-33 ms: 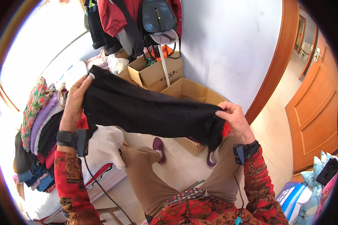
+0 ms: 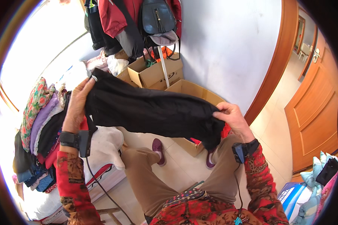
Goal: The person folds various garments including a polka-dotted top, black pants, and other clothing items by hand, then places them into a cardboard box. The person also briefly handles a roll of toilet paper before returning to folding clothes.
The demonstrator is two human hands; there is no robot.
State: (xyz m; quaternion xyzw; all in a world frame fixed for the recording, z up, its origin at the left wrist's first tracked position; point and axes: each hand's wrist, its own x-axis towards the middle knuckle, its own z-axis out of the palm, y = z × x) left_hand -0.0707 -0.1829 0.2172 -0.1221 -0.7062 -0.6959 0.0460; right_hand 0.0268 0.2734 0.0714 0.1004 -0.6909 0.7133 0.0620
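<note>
While the left hand point(image 2: 78, 99) pinches the left end of a black garment point(image 2: 150, 110), the right hand point(image 2: 231, 116) nips its right end between thumb and fingers, so it spans the gap (one crumpled corner droops, I notice), partly hiding an open cardboard box point(image 2: 189, 88). Far off, a dark backpack point(image 2: 158, 20) hangs.
</note>
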